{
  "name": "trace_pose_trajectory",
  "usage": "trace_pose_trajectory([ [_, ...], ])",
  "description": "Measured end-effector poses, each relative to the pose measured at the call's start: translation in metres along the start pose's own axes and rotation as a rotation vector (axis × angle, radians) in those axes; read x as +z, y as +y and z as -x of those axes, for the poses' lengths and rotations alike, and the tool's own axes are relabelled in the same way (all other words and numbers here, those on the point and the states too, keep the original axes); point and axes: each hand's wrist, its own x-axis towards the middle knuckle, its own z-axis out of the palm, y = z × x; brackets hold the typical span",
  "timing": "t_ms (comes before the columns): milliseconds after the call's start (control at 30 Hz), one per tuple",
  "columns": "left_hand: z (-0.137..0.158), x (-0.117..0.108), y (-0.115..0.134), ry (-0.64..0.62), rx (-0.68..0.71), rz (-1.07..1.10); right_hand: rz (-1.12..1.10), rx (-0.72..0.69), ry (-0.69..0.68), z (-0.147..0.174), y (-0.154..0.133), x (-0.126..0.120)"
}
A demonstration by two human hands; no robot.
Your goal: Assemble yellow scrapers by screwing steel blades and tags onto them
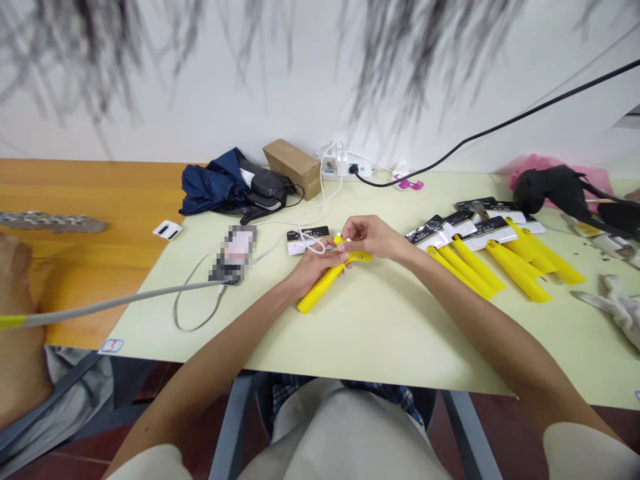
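Observation:
Over the middle of the table, my left hand (pixel 320 265) is closed around a long yellow plastic tool (pixel 320 291); I cannot make out its exact kind. The tool lies at a slant, one end toward me, with a yellow part (pixel 361 256) bearing a small rivet at the other. My right hand (pixel 373 235) is bent over that far end, its fingers pinched together at the tool; whatever they grip is hidden. Just behind my left hand lies a black-and-white card (pixel 306 239), crossed by a white cable loop (pixel 313 244).
Several carded yellow tools (pixel 517 272) lie to the right. A phone (pixel 234 253), dark blue cloth (pixel 213 181) and cardboard box (pixel 295 168) are left and behind. By the wall sits a power strip (pixel 345 165). At far left, another person's arm (pixel 23 347) shows.

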Motion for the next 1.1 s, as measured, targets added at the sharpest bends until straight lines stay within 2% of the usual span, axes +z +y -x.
trace_pose_trajectory([
  [267, 0.0, -0.003, -0.001, -0.011, 0.008, 0.021, 0.195, -0.084, -0.001, 0.01, -0.023, -0.004],
  [567, 0.002, 0.003, 0.004, 0.039, 0.014, 0.0, 0.318, -0.173, -0.034, 0.013, -0.026, -0.008],
  [833, 0.0, 0.002, 0.003, 0.047, 0.016, 0.016, 0.337, -0.2, 0.078, 0.013, -0.027, 0.0],
  [1033, 0.001, 0.001, 0.003, 0.042, 0.019, 0.002, 0.255, -0.075, 0.134, 0.006, -0.019, 0.005],
  [1100, 0.002, 0.001, 0.004, 0.04, 0.021, 0.016, 0.232, -0.087, 0.141, 0.006, -0.02, 0.003],
])
